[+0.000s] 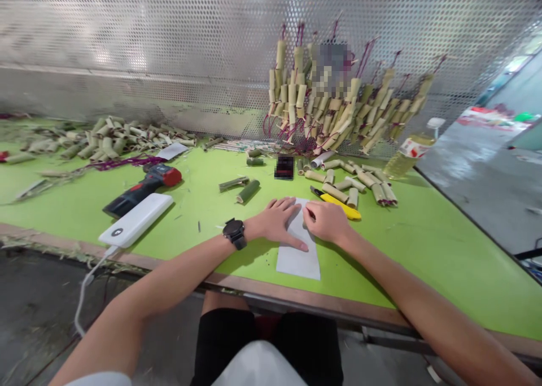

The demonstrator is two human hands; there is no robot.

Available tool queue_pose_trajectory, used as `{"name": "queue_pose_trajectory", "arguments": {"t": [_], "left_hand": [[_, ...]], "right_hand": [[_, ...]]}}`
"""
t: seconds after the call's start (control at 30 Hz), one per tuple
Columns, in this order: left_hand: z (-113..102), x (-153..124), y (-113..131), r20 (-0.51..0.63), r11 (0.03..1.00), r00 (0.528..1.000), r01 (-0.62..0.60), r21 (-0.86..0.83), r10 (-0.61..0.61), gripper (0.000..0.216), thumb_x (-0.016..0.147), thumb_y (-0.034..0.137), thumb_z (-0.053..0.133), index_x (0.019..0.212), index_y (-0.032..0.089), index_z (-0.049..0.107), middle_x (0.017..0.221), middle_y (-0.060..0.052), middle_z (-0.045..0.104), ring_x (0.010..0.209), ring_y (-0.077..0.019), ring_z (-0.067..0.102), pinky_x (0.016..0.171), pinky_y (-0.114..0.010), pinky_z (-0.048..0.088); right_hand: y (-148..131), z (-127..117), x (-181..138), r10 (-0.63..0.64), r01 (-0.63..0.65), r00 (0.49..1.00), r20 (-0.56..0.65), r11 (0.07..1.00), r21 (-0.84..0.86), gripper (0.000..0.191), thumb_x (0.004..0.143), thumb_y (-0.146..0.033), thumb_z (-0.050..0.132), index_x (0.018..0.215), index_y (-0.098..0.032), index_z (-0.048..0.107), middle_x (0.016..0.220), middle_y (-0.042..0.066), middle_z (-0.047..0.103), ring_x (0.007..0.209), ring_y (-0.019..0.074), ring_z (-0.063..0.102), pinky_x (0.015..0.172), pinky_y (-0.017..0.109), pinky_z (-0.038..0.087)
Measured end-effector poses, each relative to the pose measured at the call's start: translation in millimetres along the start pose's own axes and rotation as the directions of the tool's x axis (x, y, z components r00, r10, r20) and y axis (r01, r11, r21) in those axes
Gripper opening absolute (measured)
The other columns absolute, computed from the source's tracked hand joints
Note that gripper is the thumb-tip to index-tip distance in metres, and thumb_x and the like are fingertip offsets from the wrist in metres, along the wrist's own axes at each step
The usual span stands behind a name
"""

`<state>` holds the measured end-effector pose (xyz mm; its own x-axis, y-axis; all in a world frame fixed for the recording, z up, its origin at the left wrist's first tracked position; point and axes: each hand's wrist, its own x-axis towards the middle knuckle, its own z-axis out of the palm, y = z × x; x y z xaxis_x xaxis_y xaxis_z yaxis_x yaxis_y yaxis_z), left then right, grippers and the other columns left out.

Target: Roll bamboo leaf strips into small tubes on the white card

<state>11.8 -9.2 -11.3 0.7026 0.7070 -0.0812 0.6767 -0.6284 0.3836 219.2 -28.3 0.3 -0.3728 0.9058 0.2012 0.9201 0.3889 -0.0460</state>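
A white sheet of paper (pixel 298 262) lies on the green tabletop in front of me. My left hand (pixel 277 222), with a black watch (pixel 234 232) on its wrist, rests flat across the paper's left side with fingers spread. At the sheet's upper right edge, my right hand (pixel 326 221) is closed, its fingers curled together; whatever they hold, if anything, is hidden. Just beyond the right hand lies a yellow utility knife (pixel 345 206). Cut green bamboo pieces (pixel 248 191) sit past my left hand.
A cordless drill (pixel 146 189) and a white power bank (pixel 138 219) with a cable lie left. Bamboo tubes (pixel 105 137) are heaped at the back left. Strung bamboo bundles (pixel 339 112) lean against the perforated metal panel (pixel 169 36). A bottle of yellow liquid (pixel 409 154) stands right.
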Motion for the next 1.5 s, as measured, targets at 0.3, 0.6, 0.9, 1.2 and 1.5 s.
{"name": "queue_pose_trajectory", "arguments": {"t": [0.3, 0.6, 0.9, 1.2, 1.5], "left_hand": [[1.4, 1.1, 3.1, -0.029, 1.000, 0.999, 0.017, -0.011, -0.018, 0.136, 0.068, 0.100, 0.058, 0.167, 0.015, 0.022, 0.175, -0.018, 0.014, 0.162, -0.0412, 0.011, 0.130, -0.055, 0.008], [1.5, 0.3, 4.4, -0.042, 0.999, 0.999, 0.007, -0.033, -0.009, 0.133, 0.067, 0.099, 0.060, 0.167, 0.017, 0.027, 0.174, -0.018, 0.019, 0.162, -0.0387, 0.013, 0.130, -0.056, 0.007], [3.6, 1.1, 3.1, -0.050, 1.000, 0.999, 0.015, -0.017, -0.016, 0.130, 0.067, 0.097, 0.062, 0.166, 0.019, 0.029, 0.174, -0.016, 0.021, 0.162, -0.0391, 0.015, 0.130, -0.056, 0.009], [2.3, 0.9, 4.1, -0.027, 1.000, 0.999, 0.021, -0.015, -0.022, 0.133, 0.068, 0.097, 0.062, 0.167, 0.016, 0.024, 0.174, -0.017, 0.017, 0.162, -0.0400, 0.012, 0.130, -0.057, 0.007], [0.7, 0.1, 3.5, -0.040, 0.999, 0.999, -0.003, -0.038, 0.001, 0.134, 0.067, 0.096, 0.064, 0.167, 0.017, 0.024, 0.174, -0.018, 0.019, 0.162, -0.0403, 0.013, 0.130, -0.057, 0.006]], "right_hand": [[1.2, 7.3, 15.3, 0.084, -0.085, 0.996, -0.014, 0.989, -0.125, 0.057, 0.108, -0.034, 0.028, 0.087, -0.015, 0.077, 0.089, 0.014, 0.079, 0.076, 0.0212, 0.065, 0.062, 0.035, 0.025], [-1.8, 10.3, 10.6, -0.096, 0.095, 0.994, -0.048, 0.995, -0.022, 0.049, 0.102, -0.039, 0.040, 0.072, -0.017, 0.072, 0.070, 0.009, 0.071, 0.059, 0.0157, 0.051, 0.058, 0.033, 0.021], [-11.0, 12.3, 1.7, -0.196, 0.200, 0.978, -0.070, 0.978, 0.060, 0.046, 0.101, -0.034, 0.040, 0.072, -0.016, 0.072, 0.066, 0.007, 0.068, 0.055, 0.0145, 0.046, 0.056, 0.032, 0.021], [-8.9, 9.9, 7.8, -0.111, 0.112, 0.994, -0.013, 0.993, 0.040, 0.048, 0.101, -0.034, 0.038, 0.072, -0.016, 0.072, 0.067, 0.009, 0.069, 0.053, 0.0144, 0.047, 0.057, 0.032, 0.023], [-8.3, 7.0, 9.4, -0.004, 0.002, 1.000, -0.030, 0.998, -0.057, 0.050, 0.101, -0.039, 0.038, 0.071, -0.017, 0.072, 0.071, 0.010, 0.072, 0.059, 0.0167, 0.053, 0.057, 0.033, 0.021]]}}
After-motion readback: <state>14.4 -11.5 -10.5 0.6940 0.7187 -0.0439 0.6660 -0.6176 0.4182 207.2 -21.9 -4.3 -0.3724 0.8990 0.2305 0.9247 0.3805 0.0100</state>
